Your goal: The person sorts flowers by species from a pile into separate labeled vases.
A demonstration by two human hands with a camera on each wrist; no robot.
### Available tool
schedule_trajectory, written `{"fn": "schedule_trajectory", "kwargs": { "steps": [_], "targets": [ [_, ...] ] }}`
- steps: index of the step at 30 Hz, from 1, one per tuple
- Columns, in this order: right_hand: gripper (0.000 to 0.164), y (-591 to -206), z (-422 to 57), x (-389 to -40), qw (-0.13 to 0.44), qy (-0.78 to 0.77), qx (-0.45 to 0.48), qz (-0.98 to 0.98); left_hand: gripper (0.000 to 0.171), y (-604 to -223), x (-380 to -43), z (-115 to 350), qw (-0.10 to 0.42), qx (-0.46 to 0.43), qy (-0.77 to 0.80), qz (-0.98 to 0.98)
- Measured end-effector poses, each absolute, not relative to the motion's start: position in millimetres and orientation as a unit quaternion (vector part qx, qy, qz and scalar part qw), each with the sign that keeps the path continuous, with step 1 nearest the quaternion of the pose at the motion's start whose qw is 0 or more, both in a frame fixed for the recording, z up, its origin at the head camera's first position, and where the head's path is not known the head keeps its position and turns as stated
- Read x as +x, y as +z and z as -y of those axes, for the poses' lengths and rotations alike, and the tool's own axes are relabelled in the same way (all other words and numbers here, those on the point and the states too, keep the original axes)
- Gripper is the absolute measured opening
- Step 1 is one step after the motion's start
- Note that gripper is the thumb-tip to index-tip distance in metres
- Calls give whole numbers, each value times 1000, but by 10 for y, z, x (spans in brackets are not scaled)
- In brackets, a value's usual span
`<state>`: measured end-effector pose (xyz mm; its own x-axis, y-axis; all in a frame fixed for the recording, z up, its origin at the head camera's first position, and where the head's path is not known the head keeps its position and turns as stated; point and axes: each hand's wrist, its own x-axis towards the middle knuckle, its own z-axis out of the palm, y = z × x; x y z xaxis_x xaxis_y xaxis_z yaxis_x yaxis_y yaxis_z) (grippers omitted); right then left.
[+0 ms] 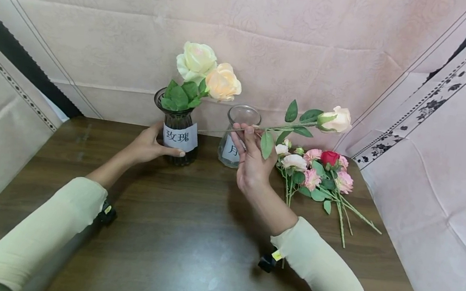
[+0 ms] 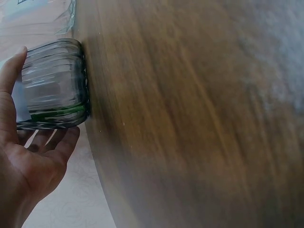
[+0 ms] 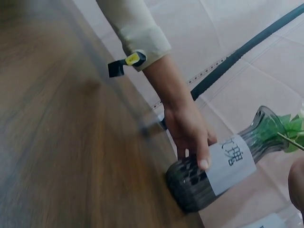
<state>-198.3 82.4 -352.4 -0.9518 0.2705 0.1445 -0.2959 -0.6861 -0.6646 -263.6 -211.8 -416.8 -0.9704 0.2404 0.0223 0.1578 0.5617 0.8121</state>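
My left hand (image 1: 146,145) grips a dark glass vase (image 1: 178,122) with a white paper label, thumb across the front and fingers behind it. A pale green-white rose (image 1: 197,61) and a peach rose (image 1: 223,81) stand in this vase. With the fingers of my right hand (image 1: 257,169) I pinch the stem of a cream rose (image 1: 337,120). That rose lies nearly level, bloom to the right, its thin stem end pointing left toward the dark vase. Behind my right hand stands a clear glass vase (image 1: 244,114), its label partly hidden by the fingers.
To the right on the wooden table (image 1: 168,232) lies a pile of flowers: a red bloom (image 1: 329,158), several pink blooms (image 1: 311,179) and white blooms (image 1: 294,162), with stems toward the front. A pale cloth backdrop (image 1: 265,43) hangs close behind the vases.
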Motion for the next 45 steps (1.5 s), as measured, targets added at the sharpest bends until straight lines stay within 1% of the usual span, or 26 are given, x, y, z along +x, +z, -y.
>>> {"fn": "schedule_trajectory", "kwargs": {
  "steps": [12, 14, 18, 20, 23, 31, 35, 41, 42, 45],
  "targets": [
    [7, -3406, -610, -2099, 164, 923, 50, 345, 100, -4170, -2630, 2120, 54, 104, 453, -884],
    [5, -3395, -579, -2115, 167, 923, 53, 343, 99, -4171, -2636, 2117, 53, 106, 454, -883],
    [8, -3353, -515, -2152, 172, 927, 51, 328, 96, -4179, -2660, 2117, 49, 113, 455, -882],
    [5, -3334, -478, -2169, 175, 929, 51, 321, 94, -4181, -2670, 2113, 46, 115, 455, -882],
    [4, -3317, -406, -2185, 177, 929, 52, 320, 92, -4182, -2670, 2108, 42, 117, 455, -882],
    [17, -3325, -200, -2223, 185, 918, 65, 346, 92, -4189, -2649, 2122, 45, 114, 457, -881],
    [17, -3327, -123, -2272, 192, 912, 73, 355, 93, -4182, -2648, 2126, 45, 114, 461, -879],
    [8, -3353, -37, -2343, 205, 900, 75, 377, 94, -4189, -2657, 2123, 46, 115, 464, -877],
    [8, -3362, -21, -2350, 206, 898, 77, 380, 94, -4193, -2656, 2123, 46, 115, 463, -878],
    [15, -3389, 25, -2355, 204, 898, 85, 380, 94, -4201, -2652, 2122, 44, 116, 463, -878]
  ]
}}
